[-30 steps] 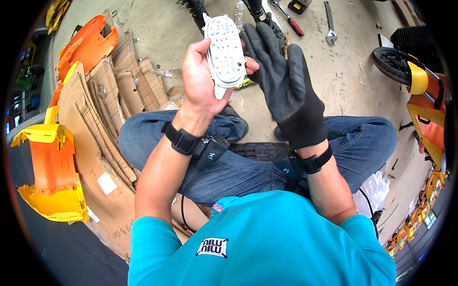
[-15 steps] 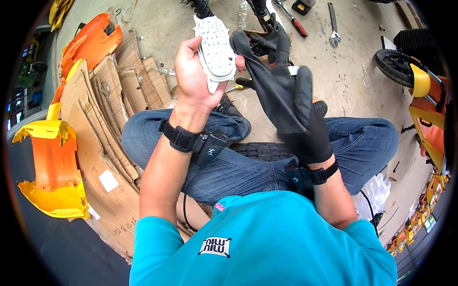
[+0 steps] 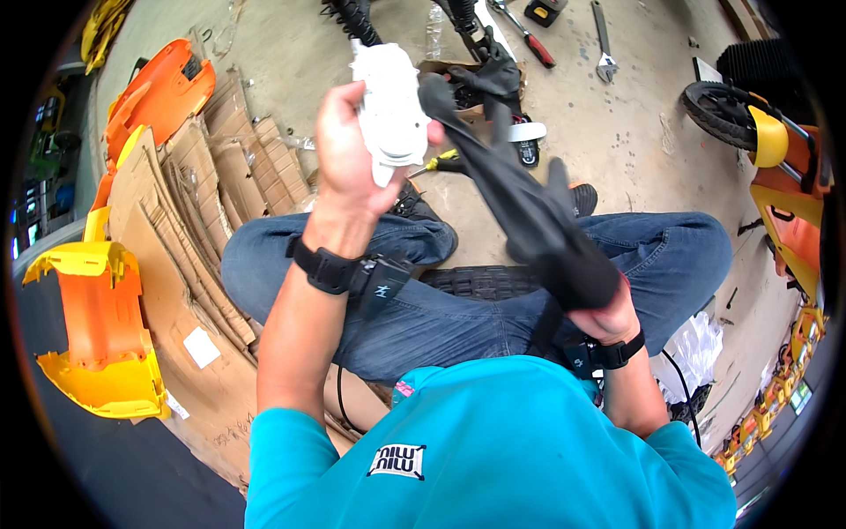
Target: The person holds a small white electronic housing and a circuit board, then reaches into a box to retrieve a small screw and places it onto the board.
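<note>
My bare left hand [image 3: 339, 145] is closed round a white oval plastic part [image 3: 390, 106] with small tabs on its edge. The fingertip of a black work glove [image 3: 515, 194] reaches to the fingers of this hand by the white part. The glove stretches from there to my right hand [image 3: 612, 319], whose bare heel and wrist show below the cuff. The right fingers are hidden in the glove, which is blurred by motion. Another black glove [image 3: 493, 78] lies ahead on a small open cardboard box [image 3: 471, 110].
Flattened cardboard [image 3: 167, 256] is stacked on my left beside orange and yellow plastic shells [image 3: 101, 322]. Ahead on the floor lie a yellow-handled screwdriver [image 3: 441, 161], a red-handled ratchet [image 3: 538, 51] and an adjustable wrench [image 3: 604, 53]. A wheel [image 3: 716, 119] stands at the right.
The black glove has slid partly off my right hand, which has drawn back toward my body, baring its heel. The white part has tilted in my left hand.
</note>
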Demonstrator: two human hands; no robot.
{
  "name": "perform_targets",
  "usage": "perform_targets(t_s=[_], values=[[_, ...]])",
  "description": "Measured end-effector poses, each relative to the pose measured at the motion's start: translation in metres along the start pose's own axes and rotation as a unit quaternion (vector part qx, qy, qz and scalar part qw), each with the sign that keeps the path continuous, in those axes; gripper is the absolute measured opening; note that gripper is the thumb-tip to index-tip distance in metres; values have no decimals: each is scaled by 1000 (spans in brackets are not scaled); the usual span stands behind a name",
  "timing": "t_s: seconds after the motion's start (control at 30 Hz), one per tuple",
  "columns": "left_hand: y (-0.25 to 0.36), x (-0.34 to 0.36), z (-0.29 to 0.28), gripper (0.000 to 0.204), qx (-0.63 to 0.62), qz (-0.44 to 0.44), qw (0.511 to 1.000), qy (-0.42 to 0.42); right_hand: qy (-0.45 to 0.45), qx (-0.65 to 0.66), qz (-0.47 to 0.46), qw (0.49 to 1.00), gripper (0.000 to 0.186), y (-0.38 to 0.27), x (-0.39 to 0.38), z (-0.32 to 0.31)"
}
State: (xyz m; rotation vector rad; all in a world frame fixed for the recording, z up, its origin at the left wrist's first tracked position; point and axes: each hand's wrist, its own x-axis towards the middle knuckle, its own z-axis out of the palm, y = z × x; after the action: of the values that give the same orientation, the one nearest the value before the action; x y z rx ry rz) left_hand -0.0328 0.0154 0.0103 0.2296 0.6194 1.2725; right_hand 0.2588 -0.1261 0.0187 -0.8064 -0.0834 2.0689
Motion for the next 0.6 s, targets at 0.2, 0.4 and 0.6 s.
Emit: perform_targets(t_s=[0.2,0.4,0.6], values=[[21,1,-5,44,51,36,997,-41,15,-247,44,968,47,-30,16,15],[22,-3,5,41,42,30,996,-67,9,-647,-9,763,43,-27,106,34],[21,-7,8,41,21,30,997,-68,-30,-580,-271,768,63,26,181,20]])
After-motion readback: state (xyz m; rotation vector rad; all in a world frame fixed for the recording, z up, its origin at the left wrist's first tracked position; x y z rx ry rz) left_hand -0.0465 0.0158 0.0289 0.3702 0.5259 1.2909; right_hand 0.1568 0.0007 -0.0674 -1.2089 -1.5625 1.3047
